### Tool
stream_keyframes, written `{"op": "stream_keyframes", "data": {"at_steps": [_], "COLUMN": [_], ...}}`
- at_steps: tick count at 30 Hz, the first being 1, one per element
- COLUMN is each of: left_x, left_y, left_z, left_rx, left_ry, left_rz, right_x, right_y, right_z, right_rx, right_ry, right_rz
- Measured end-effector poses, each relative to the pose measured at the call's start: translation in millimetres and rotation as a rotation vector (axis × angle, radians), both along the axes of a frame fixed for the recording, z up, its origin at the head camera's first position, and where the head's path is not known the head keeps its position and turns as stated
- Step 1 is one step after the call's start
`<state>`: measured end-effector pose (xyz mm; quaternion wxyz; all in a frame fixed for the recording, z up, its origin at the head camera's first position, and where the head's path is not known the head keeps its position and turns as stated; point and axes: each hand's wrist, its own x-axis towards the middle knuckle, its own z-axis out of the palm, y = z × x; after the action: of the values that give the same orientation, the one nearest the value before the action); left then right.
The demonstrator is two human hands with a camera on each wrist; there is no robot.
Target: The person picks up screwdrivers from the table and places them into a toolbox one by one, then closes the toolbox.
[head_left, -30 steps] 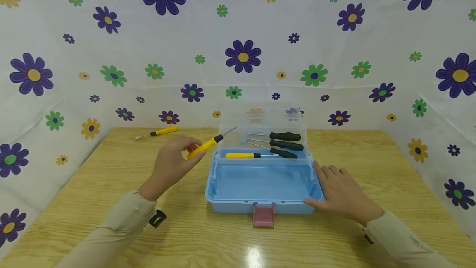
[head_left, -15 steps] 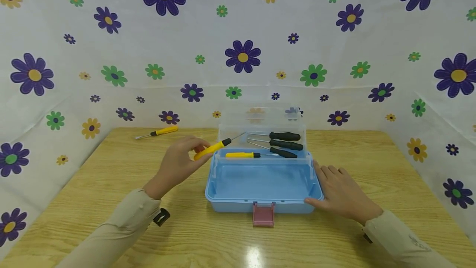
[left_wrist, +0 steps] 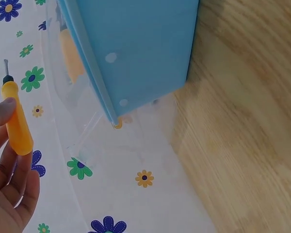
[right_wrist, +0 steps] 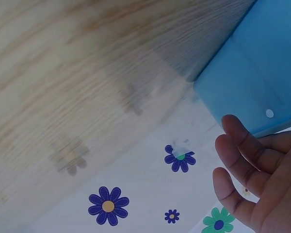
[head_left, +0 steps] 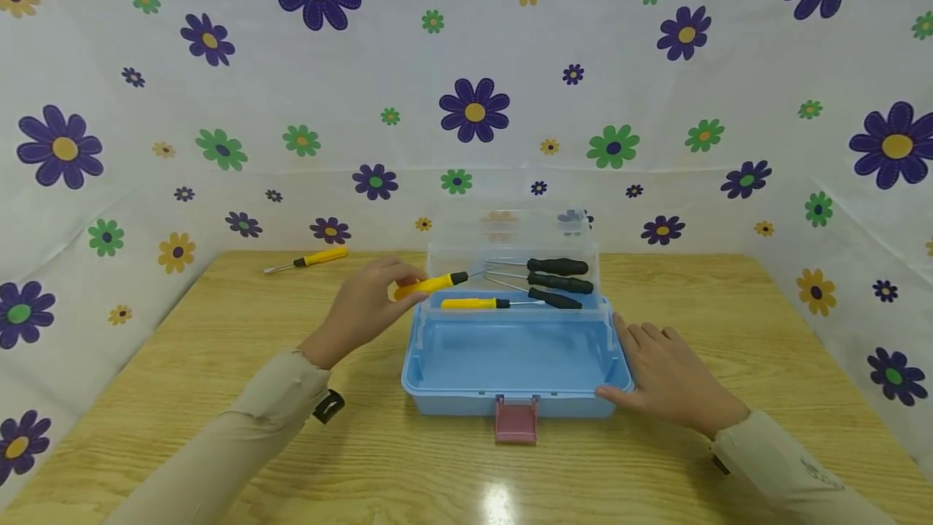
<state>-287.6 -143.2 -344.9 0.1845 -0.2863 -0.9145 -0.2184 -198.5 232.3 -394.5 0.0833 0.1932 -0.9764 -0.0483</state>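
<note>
Pinched by the handle in my left hand (head_left: 370, 305) is a yellow screwdriver (head_left: 432, 285), its blade pointing right over the left part of the clear tray (head_left: 428, 317). The left wrist view shows thumb and fingers around that yellow handle (left_wrist: 18, 121). The tray sits at the back of an open blue toolbox (head_left: 510, 407). In the tray lie another yellow screwdriver (head_left: 474, 304) and several black-handled screwdrivers (head_left: 560, 283). My right hand (head_left: 666, 379) rests at the toolbox's right side, thumb on the front right rim, fingers fairly straight along the side wall (right_wrist: 262, 92).
One more yellow screwdriver (head_left: 321, 256) lies on the wooden table (head_left: 255, 330) at the back left. The toolbox's clear lid (head_left: 510, 225) stands raised behind. A pink latch (head_left: 516, 421) hangs down in front. A flowered cloth (head_left: 394, 63) surrounds the table's back and sides.
My left hand has moved right and slightly up with the screwdriver, whose blade now reaches over the tray and lies flatter. The right hand has stayed at the toolbox.
</note>
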Motion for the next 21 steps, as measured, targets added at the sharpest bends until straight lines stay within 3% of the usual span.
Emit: {"op": "stream_keyframes", "data": {"at_steps": [21], "left_x": [-28.8], "left_y": [20.0], "left_z": [4.4], "left_rx": [-0.134], "left_ry": [-0.041], "left_rz": [-0.069], "right_x": [-0.1], "right_y": [0], "right_z": [0.9], "right_rx": [0.0], "right_ry": [-0.02], "right_rz": [-0.016]}}
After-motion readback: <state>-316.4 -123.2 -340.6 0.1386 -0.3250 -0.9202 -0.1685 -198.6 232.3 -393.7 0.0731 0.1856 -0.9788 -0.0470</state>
